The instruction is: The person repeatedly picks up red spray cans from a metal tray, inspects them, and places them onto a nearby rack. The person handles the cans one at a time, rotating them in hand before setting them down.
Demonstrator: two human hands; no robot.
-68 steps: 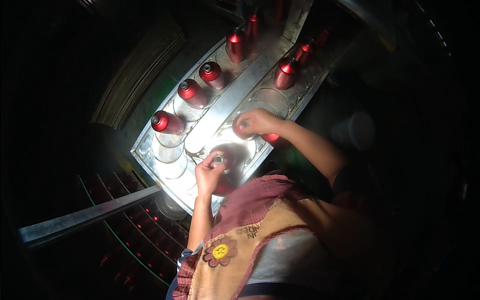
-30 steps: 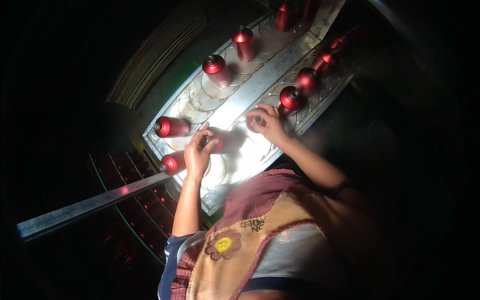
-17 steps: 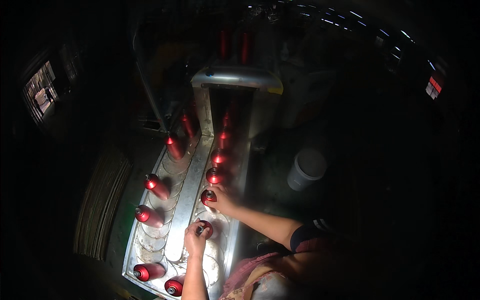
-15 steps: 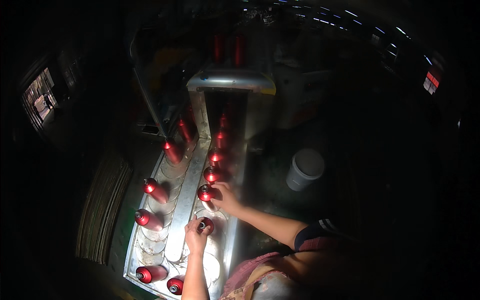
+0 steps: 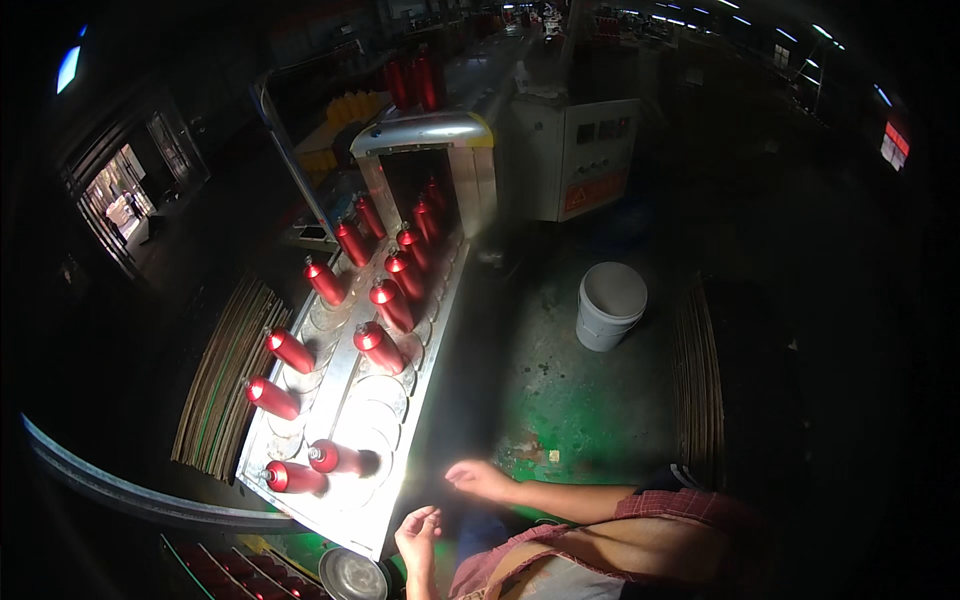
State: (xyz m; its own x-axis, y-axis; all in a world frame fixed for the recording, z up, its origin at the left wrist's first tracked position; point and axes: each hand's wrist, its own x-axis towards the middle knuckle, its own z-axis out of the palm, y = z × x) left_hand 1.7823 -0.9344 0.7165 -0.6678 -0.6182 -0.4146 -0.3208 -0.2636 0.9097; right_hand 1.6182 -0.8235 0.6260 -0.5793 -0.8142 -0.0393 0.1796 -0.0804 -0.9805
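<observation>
Head view: from my remote seat I have both hands at about six o'clock, just off the near end of the metal track (image 5: 338, 392). The right hand (image 5: 482, 480) has its fingers loosely apart and nothing visible in it. The left hand (image 5: 418, 530), nearer seven, also looks bare; its fingertips lie close to the thumb, and I cannot tell whether they meet. The red bottles (image 5: 380, 350) stand on the track in two rows, from seven o'clock up to eleven, where the rows reach the hood (image 5: 425, 130).

I judge the work partly done. The right row is closely set from the hood down to about eight o'clock; below that, several round plates (image 5: 380, 392) carry no bottle, so those look left to fill. The left row has gaps, and I cannot say which way it runs.

I make out no brand on the bottles. At one o'clock, the grey box (image 5: 560, 165) bears an orange label (image 5: 596, 193) with a warning triangle; its writing is too small for me.
</observation>
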